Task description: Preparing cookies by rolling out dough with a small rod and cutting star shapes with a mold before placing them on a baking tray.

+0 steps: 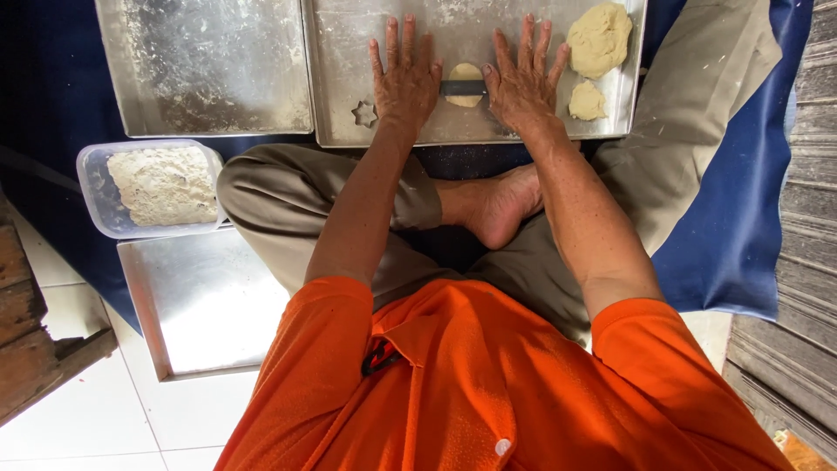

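Note:
My left hand [404, 77] and my right hand [523, 80] lie flat, fingers spread, on the ends of a dark rolling pin [463, 87]. The pin rests across a small flattened piece of pale dough [465, 72] on a floured metal tray [349, 35]. A big lump of dough [599, 38] and a smaller piece [587, 101] sit on the tray to the right of my right hand. A star-shaped metal cutter [364, 113] lies just left of my left wrist.
A second floured tray [205, 65] sits to the left. A plastic tub of flour [161, 186] stands near my left knee, with another metal tray [205, 301] below it on white tiles. I sit cross-legged on a blue mat [732, 218]. Wooden boards run along the right.

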